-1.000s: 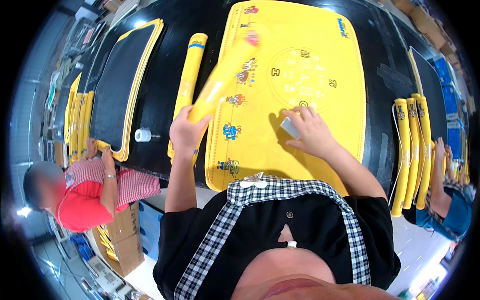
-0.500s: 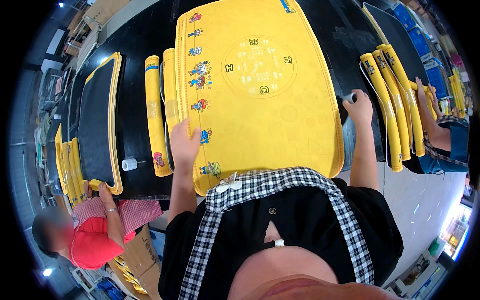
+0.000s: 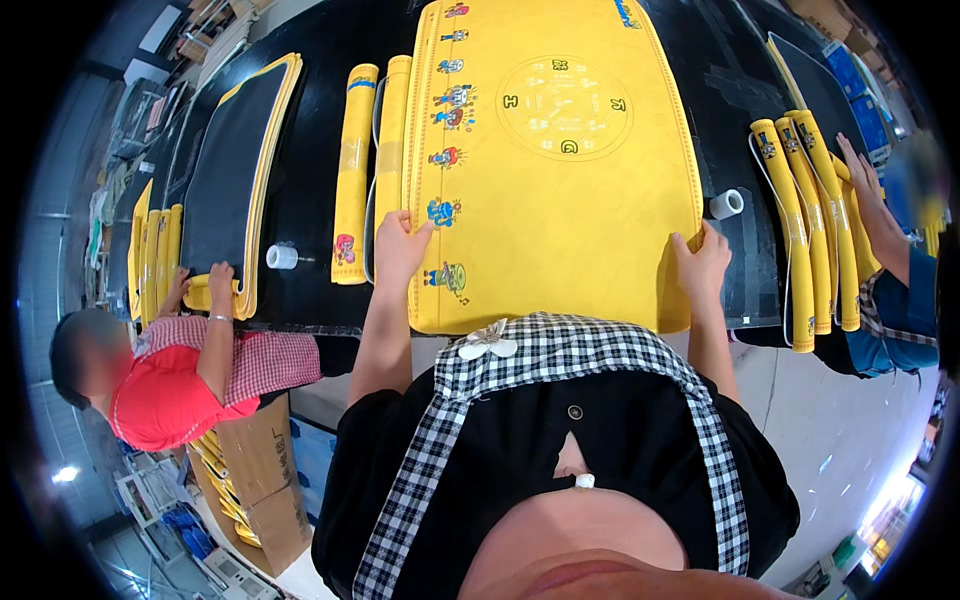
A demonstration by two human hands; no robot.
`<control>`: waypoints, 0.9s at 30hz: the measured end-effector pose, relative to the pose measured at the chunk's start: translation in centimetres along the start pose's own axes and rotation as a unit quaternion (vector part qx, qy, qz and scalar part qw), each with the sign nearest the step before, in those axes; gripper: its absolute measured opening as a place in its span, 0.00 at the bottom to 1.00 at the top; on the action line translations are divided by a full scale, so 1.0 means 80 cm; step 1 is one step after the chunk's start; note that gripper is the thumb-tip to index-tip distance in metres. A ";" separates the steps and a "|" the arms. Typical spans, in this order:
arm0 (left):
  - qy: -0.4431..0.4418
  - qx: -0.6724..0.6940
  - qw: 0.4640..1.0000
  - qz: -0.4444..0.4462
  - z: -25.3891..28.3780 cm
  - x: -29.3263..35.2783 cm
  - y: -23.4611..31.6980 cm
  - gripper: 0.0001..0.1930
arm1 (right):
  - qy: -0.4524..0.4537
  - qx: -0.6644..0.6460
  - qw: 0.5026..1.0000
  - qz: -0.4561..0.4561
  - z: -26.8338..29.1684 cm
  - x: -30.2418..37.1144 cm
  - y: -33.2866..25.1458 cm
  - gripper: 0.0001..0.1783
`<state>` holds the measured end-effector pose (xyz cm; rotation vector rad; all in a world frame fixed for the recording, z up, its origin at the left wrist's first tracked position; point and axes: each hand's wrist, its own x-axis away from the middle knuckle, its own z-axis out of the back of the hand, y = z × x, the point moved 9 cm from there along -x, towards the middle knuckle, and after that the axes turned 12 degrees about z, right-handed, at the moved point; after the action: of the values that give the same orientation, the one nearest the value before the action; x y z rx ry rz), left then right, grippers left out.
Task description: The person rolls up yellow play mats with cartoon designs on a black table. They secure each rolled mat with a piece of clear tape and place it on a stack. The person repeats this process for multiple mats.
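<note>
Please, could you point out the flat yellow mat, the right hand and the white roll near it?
Mat (image 3: pixel 555 195): head view, on plain yellow below the printed circle.
Right hand (image 3: pixel 706 263): head view, on its back.
White roll (image 3: pixel 726 204): head view, on its middle.

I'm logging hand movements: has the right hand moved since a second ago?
Yes, rightward: judged against the black table, the right hand has gone from over the yellow mat to its right edge.

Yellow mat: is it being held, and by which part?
Left hand touches the mat at its left edge, right hand at its right; grip cannot be told.
</note>
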<state>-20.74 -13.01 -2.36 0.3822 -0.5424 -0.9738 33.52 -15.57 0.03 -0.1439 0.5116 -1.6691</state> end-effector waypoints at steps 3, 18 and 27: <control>-0.082 0.146 0.986 -0.002 -0.017 0.003 0.001 0.25 | 0.015 -0.062 0.998 -0.010 0.006 -0.015 0.018 0.33; -0.219 0.185 0.952 -0.111 -0.094 0.036 0.203 0.26 | -0.041 -0.708 0.704 -0.030 0.187 -0.237 -0.264 0.18; -0.383 0.419 0.822 -0.035 -0.136 0.070 0.195 0.26 | -0.420 -0.224 0.653 0.589 -0.014 -0.027 -0.548 0.26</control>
<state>-1.31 -9.07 -1.32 0.7993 -1.7334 -0.8928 -6.39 -9.69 17.36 -0.7378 0.1608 -0.0500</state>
